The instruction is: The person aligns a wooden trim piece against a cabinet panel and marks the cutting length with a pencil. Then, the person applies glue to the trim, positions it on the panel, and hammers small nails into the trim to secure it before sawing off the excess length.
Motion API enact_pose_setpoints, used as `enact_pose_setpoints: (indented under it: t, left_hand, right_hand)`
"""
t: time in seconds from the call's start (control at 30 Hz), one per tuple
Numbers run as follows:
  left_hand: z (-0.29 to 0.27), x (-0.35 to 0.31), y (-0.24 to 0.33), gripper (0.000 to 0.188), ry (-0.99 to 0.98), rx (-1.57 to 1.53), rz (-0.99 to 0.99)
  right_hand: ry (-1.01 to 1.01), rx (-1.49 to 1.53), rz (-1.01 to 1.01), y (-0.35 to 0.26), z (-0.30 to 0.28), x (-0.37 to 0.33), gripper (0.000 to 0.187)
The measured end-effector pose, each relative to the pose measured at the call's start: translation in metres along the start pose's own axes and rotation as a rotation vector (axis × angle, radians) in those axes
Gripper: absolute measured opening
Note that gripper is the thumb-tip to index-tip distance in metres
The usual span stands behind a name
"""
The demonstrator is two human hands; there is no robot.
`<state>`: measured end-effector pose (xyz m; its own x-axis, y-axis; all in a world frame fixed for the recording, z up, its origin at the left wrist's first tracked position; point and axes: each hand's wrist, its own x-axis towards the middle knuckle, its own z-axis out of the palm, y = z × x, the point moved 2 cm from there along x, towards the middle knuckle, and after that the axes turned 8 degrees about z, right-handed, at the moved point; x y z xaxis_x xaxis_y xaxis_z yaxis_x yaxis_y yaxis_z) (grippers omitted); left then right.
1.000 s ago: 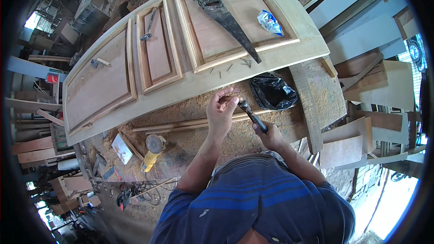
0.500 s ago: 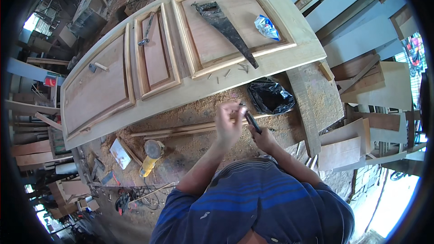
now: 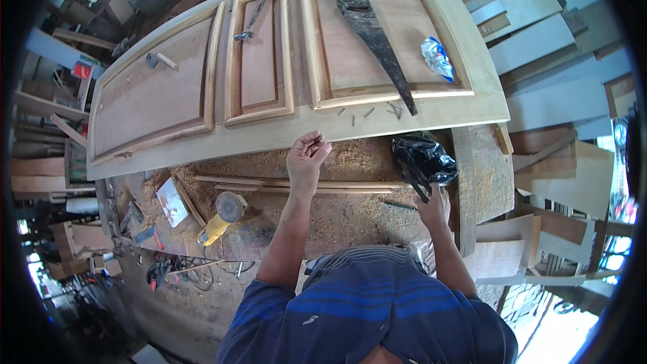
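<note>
My left hand (image 3: 306,156) is raised at the near edge of a pale wooden panel door (image 3: 283,131) that lies flat on the bench. Its fingertips are pinched together, and anything between them is too small to see. A few loose nails (image 3: 371,112) lie on the door frame just right of it. My right hand (image 3: 435,207) is lower at the right, closed on a dark-handled tool (image 3: 421,191) that points up toward a black plastic bag (image 3: 421,158).
A handsaw (image 3: 377,47) and a blue-white packet (image 3: 438,58) lie on the door's right panel. Thin wood strips (image 3: 296,185), sawdust and a yellow angle grinder (image 3: 219,219) are on the bench in front of me. Boards are stacked at the right (image 3: 539,47).
My hands were together over the bench with the tool at my left fingers. Now my right hand has dropped down and right with the tool, and my left hand has risen toward the door edge.
</note>
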<state>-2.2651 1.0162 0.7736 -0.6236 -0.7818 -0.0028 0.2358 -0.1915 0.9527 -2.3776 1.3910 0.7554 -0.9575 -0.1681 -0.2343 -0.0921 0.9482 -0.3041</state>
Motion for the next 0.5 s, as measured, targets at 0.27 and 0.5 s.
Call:
enact_pose_setpoints:
  t: [0.27, 0.5]
  left_hand:
    - [-0.026, 0.048, -0.018, 0.019, 0.112, 0.170, 0.103]
    - [-0.035, 0.114, -0.003, 0.018, 0.160, 0.778, 0.608]
  right_hand:
    - [-0.171, 0.238, -0.247, -0.159, -0.094, 0.076, 0.029]
    - [-0.113, 0.125, -0.798, -0.447, -0.033, 0.211, 0.022]
